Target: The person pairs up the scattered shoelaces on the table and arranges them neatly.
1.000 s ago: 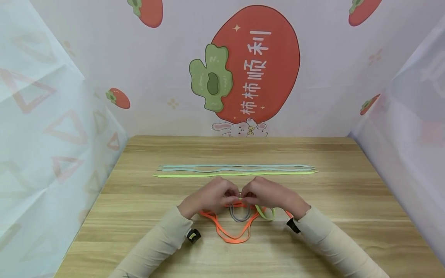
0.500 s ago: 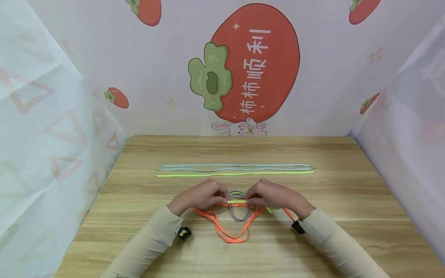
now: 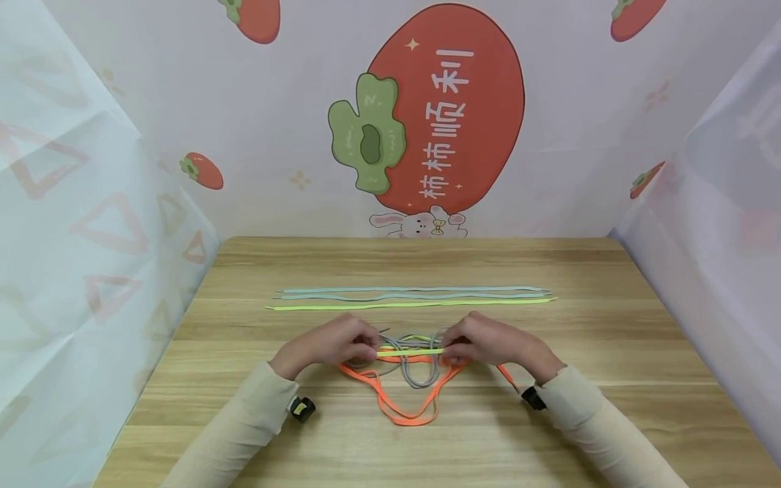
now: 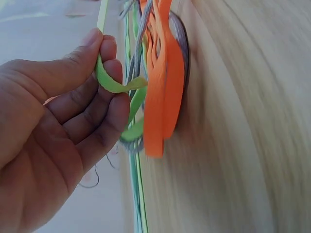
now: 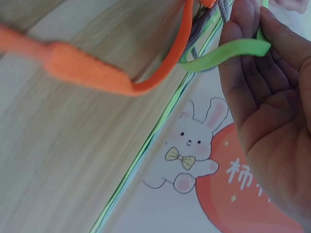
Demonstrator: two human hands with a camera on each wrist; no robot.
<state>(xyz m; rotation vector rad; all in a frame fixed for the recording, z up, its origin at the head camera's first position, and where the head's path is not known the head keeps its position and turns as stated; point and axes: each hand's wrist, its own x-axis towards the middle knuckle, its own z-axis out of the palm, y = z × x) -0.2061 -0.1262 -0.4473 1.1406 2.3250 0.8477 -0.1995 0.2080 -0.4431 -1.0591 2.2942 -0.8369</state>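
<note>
In the head view my left hand and right hand pinch a yellow-green shoelace, stretched level between them. The left wrist view has the lace caught between thumb and forefinger, its slack curling past the other fingers. Across the right fingers in the right wrist view runs a loop of the same lace. Beneath the hands lies a loose heap: an orange shoelace with a loop drooping forward, and a grey shoelace. My hands hide parts of the heap.
Behind the heap, two light-blue shoelaces and another yellow-green shoelace lie straight across the wooden table. Printed white sheets enclose the back and both sides.
My hands have drawn apart from nearly touching, left hand leftward, right hand slightly rightward. More of the yellow-green shoelace now spans between them, and its loop near the right hand is no longer visible from above.
</note>
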